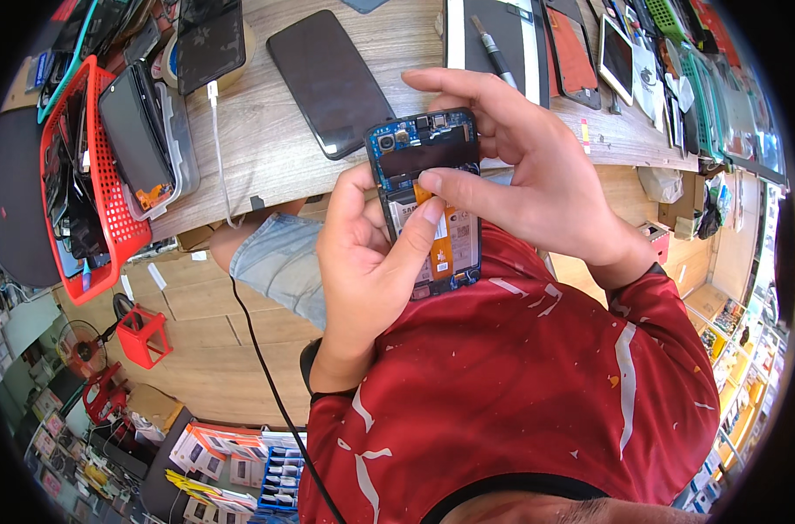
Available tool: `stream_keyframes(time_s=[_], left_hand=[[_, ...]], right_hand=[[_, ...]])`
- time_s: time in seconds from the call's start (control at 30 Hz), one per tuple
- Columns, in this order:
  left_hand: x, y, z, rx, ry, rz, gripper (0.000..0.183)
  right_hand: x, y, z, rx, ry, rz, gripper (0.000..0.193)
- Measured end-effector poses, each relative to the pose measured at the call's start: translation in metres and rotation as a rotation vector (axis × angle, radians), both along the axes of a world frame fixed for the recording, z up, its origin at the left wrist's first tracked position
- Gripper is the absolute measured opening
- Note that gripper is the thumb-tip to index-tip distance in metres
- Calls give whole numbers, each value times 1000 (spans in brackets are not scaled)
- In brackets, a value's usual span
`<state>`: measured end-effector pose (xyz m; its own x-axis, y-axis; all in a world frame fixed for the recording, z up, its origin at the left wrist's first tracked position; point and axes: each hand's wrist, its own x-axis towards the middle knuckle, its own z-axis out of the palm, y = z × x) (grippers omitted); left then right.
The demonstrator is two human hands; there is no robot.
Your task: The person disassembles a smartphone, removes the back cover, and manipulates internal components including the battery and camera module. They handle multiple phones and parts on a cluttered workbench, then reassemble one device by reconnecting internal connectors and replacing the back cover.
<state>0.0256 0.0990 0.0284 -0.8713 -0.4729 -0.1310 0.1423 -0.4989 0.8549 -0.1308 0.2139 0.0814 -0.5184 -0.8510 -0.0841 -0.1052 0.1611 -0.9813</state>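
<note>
An opened smartphone is held upright between my two hands, over my lap at the table's near edge. Its blue circuit board shows at the top, and an orange flex cable runs down over the battery. My left hand grips the phone's left side, its thumb lying on the flex cable. On the right side my right hand holds the phone, with the thumb pressed near the cable's upper end and the index finger stretched past the top. A dark phone screen lies just beyond on the table.
A red basket of phone parts and a clear plastic box stand at the left. A white charging cable hangs over the edge. A pen-like tool, a red phone part and a white phone lie at the far right.
</note>
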Motion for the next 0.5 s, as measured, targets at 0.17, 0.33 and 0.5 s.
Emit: stream_keyframes(time_s=[0.17,0.33,0.5], left_hand=[[0,-1,0,-43,3,2,37],[-1,0,2,-51,5,14,37],[1,-3,4,-144,-15,17,36]], right_hand=[[-2,-1,2,40,-50,14,69],[-4,-3,3,39,-80,32,65],[-2,-5,7,50,-70,39,63]])
